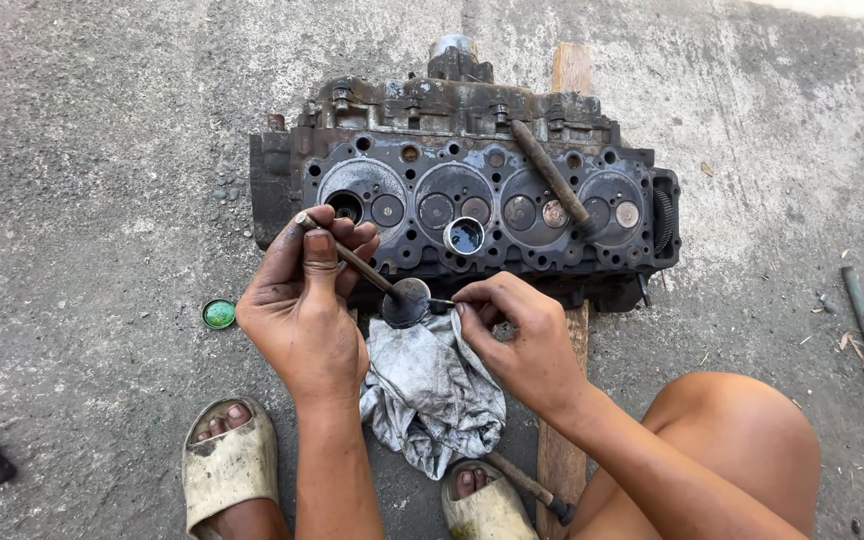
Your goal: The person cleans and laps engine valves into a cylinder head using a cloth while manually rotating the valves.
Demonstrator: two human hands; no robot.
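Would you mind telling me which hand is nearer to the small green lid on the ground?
Left. The left hand is just right of the green lid, gripping a valve stem; the right hand is farther right, beyond the rag.

1. Left hand (302,310) is gripping a dull, sooty metal valve (404,300).
2. Below both hands, a grimy, crumpled grey cloth (430,390) is lying.
3. Beyond them, a matt, oil-blackened metal cylinder head (462,190) is sitting on rough concrete (92,150).

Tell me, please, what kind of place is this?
Probably an outdoor, informal engine repair spot: a cylinder head lies on bare concrete ground, and a dirty rag lies beside it.
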